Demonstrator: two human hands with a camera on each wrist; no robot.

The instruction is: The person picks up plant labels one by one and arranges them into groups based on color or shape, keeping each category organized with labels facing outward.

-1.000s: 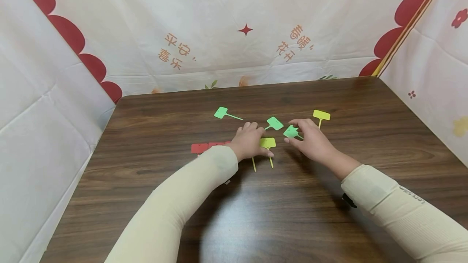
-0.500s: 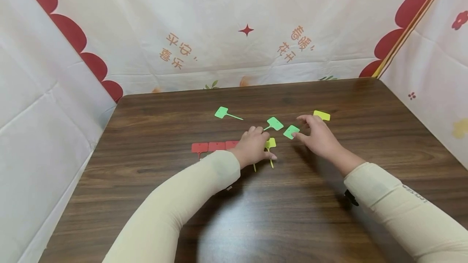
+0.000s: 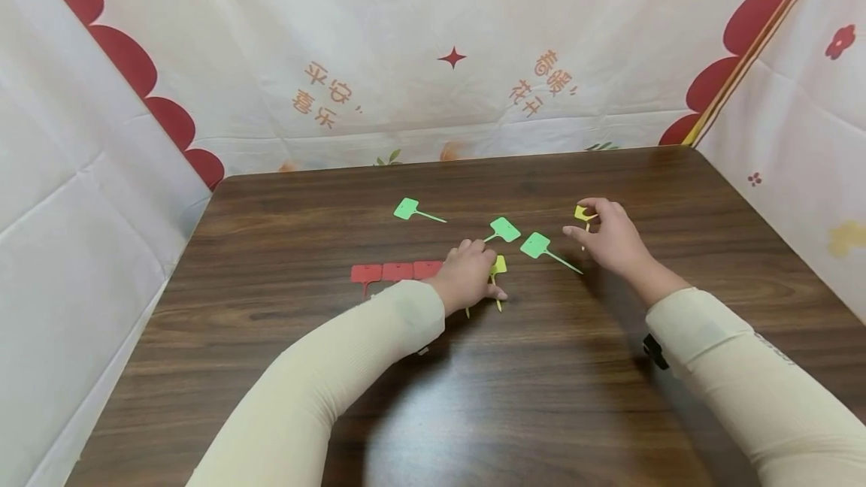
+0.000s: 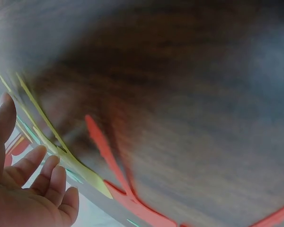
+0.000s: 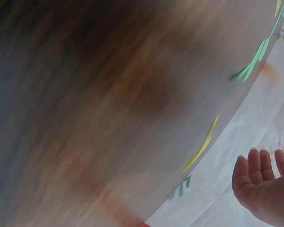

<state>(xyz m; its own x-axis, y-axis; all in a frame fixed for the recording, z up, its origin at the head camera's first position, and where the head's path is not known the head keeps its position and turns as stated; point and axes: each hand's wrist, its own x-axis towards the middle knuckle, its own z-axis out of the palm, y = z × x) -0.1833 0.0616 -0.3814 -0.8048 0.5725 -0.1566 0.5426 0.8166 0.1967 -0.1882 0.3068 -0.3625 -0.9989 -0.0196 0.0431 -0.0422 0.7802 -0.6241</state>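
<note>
My left hand (image 3: 467, 274) is over the right end of a row of flat plant labels, its fingers loosely bent. Beneath it, yellow labels (image 3: 501, 266) are partly hidden, with their thin stems poking out below. To its left lie red labels (image 3: 398, 271), set edge to edge. On the right, my right hand (image 3: 614, 243) reaches over a single yellow label (image 3: 581, 213), thumb and fingers apart around it. The right wrist view has that yellow label (image 5: 199, 152) lying on the table, with the fingers (image 5: 254, 165) separate from it.
Loose green labels lie behind the row: one at the left (image 3: 407, 208), one in the middle (image 3: 504, 230), and one at the right (image 3: 536, 245) with its stem pointing toward the right hand. A printed cloth (image 3: 406, 119) hangs behind the brown wooden table (image 3: 271, 231).
My right hand has left the nearest green label, which now lies flat, and moved right to the single yellow label. My left hand has shifted slightly right over the yellow labels.
</note>
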